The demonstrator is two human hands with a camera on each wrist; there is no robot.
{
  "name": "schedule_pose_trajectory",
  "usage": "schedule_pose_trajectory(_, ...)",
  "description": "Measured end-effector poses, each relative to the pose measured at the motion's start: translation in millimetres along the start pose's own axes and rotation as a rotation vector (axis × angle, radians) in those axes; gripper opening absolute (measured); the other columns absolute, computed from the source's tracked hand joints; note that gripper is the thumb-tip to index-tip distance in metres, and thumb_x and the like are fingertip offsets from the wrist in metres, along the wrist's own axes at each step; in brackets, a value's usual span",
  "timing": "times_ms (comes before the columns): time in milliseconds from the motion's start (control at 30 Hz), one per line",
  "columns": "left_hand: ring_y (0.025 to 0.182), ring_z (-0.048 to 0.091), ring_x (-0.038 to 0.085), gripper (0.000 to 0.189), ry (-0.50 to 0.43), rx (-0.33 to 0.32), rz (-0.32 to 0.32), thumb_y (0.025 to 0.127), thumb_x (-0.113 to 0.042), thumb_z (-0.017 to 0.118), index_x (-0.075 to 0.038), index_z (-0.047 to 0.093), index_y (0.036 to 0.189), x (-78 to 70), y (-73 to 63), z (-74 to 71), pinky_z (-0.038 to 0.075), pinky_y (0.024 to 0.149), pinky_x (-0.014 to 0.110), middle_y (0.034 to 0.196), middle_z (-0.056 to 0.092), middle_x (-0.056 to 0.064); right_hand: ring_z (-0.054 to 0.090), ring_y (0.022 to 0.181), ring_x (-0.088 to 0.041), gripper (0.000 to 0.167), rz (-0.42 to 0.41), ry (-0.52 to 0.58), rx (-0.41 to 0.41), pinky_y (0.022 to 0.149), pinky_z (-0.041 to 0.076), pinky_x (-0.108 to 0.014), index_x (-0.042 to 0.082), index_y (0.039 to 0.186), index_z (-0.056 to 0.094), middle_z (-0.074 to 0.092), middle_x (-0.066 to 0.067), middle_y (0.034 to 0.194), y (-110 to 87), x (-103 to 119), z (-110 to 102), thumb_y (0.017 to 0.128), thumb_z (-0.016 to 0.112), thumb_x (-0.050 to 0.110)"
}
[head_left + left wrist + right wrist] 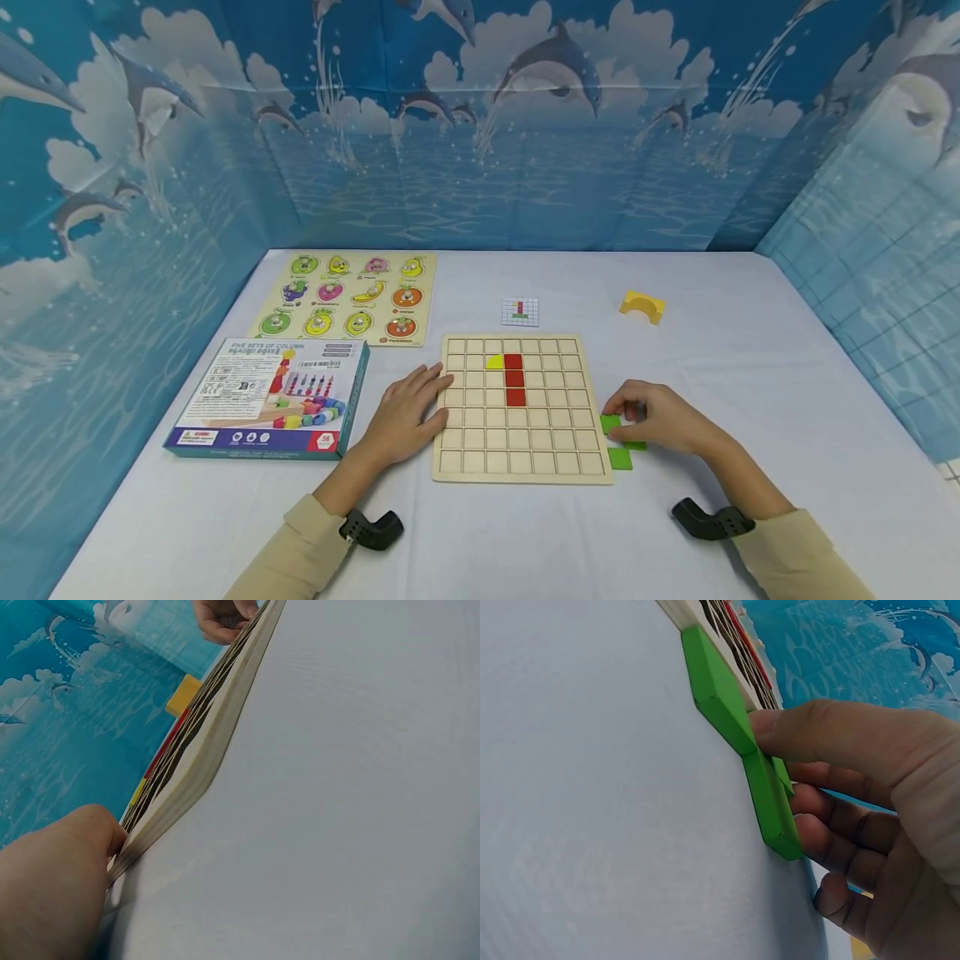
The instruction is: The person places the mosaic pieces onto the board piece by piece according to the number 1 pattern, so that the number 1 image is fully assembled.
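A wooden grid board lies in front of me in the head view, with several red square tiles in a column and a yellow tile beside the top one. My left hand rests along the board's left edge, fingers extended, its thumb touching the rim. On the right side, my right hand pinches a green tile between thumb and fingers. Other green tiles lie by the board's right edge. In the right wrist view, two green tiles show below the thumb; the pinched one is partly hidden.
A small pattern card lies behind the board, with a yellow arch block to its right. On the left are a boxed bead set and a fruit puzzle board. A dolphin-print curtain encloses the white table.
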State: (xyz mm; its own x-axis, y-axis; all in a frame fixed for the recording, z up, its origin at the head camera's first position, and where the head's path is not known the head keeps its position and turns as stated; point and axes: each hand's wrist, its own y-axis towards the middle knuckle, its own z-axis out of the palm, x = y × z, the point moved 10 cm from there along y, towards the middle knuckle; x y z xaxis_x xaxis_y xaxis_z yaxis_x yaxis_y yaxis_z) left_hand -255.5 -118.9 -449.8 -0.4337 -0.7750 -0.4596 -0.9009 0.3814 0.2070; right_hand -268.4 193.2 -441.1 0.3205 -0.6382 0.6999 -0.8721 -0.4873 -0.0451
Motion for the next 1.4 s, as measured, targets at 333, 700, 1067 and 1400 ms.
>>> schedule_pose_trajectory(333,0.142,0.029,0.032,0.052,-0.003,-0.007,0.001,0.094,-0.031,0.053,-0.011,0.051,0.142,-0.6,-0.2,-0.9,0.024,0.110,0.057,0.153,0.039,0.010,0.052,0.074,-0.018,0.025,0.018,0.011,0.004,0.060,0.044,-0.026,0.009,0.093,0.064,0.056,0.000,0.078,4.2,4,-1,0.074,0.081,0.010)
schedule_pose_trajectory(700,0.143,0.028,0.031,0.052,0.001,-0.002,-0.004,0.095,-0.032,0.052,-0.013,0.050,0.143,1.4,-0.1,0.6,0.024,0.110,0.057,0.153,0.038,0.008,0.054,0.073,-0.017,0.025,-0.051,0.046,0.024,0.062,0.047,-0.026,0.010,0.095,0.065,0.058,0.001,0.081,14.7,21,4,0.074,0.079,0.009)
schedule_pose_trajectory(1067,0.144,0.026,0.030,0.052,0.004,0.024,-0.015,0.095,-0.033,0.051,-0.014,0.049,0.144,3.8,0.3,3.4,0.023,0.111,0.056,0.155,0.036,0.007,0.054,0.073,-0.018,0.024,-0.090,0.086,0.059,0.062,0.048,-0.025,0.009,0.096,0.067,0.058,0.000,0.084,24.4,43,14,0.075,0.080,0.010)
schedule_pose_trajectory(1400,0.144,0.026,0.030,0.052,0.000,0.024,-0.014,0.095,-0.033,0.051,-0.014,0.049,0.144,3.5,0.0,2.8,0.022,0.111,0.056,0.154,0.036,0.008,0.054,0.073,-0.019,0.026,-0.121,0.076,0.057,0.063,0.047,-0.024,0.009,0.095,0.067,0.058,0.000,0.081,34.5,61,23,0.075,0.083,0.011)
